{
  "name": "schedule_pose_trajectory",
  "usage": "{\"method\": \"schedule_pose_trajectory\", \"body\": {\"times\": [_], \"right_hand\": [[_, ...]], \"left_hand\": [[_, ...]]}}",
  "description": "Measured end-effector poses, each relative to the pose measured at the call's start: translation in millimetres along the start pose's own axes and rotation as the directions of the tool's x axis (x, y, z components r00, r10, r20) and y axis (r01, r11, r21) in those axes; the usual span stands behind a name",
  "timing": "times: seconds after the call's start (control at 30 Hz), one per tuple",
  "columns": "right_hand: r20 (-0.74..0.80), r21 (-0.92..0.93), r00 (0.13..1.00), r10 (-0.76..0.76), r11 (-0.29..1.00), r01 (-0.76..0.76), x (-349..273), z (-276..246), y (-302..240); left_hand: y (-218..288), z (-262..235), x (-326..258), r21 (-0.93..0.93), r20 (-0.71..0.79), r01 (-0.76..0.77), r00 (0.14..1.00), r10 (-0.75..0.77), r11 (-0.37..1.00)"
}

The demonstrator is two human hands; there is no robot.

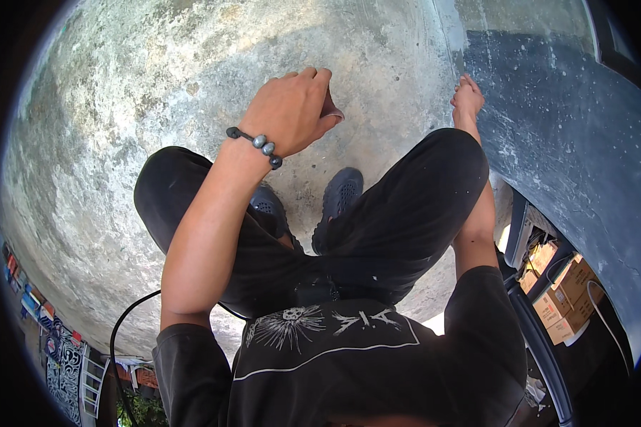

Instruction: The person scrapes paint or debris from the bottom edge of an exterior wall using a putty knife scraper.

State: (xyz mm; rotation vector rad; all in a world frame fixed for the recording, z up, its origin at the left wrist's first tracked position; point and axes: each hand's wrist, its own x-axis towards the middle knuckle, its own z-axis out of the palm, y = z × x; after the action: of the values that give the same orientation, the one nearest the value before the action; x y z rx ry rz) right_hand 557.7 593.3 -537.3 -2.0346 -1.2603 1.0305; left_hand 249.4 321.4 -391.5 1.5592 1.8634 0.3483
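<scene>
My left hand [295, 107] is raised above the concrete floor, in front of my knees, its fingers curled towards the thumb. A thin, pale-edged bit [337, 116] shows by the thumb, too small to name. On that wrist sits a dark cord bracelet [263, 145] with grey beads. My right hand [468, 98] reaches past my right knee to the foot of the blue-grey wall, its fingers closed. Just beyond its fingertips a narrow grey blade-like piece [459, 61] lies along the seam of wall and floor. Whatever is inside its grip is hidden.
I squat on the stained concrete floor [164, 92], my dark shoes [342, 191] between my knees. The painted wall [570, 121] rises close at my right. Cardboard boxes [566, 302] stand behind on the right. A black cable [114, 334] curves at my left.
</scene>
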Motion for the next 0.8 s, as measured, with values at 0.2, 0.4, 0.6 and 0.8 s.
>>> {"method": "schedule_pose_trajectory", "body": {"times": [0.2,0.4,0.6,0.8], "right_hand": [[-0.041,-0.099,0.999,-0.030,0.995,0.025,4.1,1.5,-0.1],[-0.022,-0.036,1.000,0.019,0.999,-0.019,-3.2,0.8,-1.9],[0.054,0.068,0.997,0.061,0.996,-0.065,-12.1,-5.2,-8.3],[0.020,-0.009,1.000,-0.014,1.000,0.014,-9.3,-9.5,-8.6]], "left_hand": [[0.7,0.8,-1.3,-0.020,-0.007,-0.008,1.000,0.008,1.000],[-5.5,2.1,-3.5,0.045,-0.018,0.011,1.000,-0.010,0.999],[-3.2,4.2,-1.9,0.017,-0.045,-0.025,0.999,0.025,1.000],[3.3,4.1,0.9,0.032,-0.048,-0.039,0.998,0.041,0.999]]}}
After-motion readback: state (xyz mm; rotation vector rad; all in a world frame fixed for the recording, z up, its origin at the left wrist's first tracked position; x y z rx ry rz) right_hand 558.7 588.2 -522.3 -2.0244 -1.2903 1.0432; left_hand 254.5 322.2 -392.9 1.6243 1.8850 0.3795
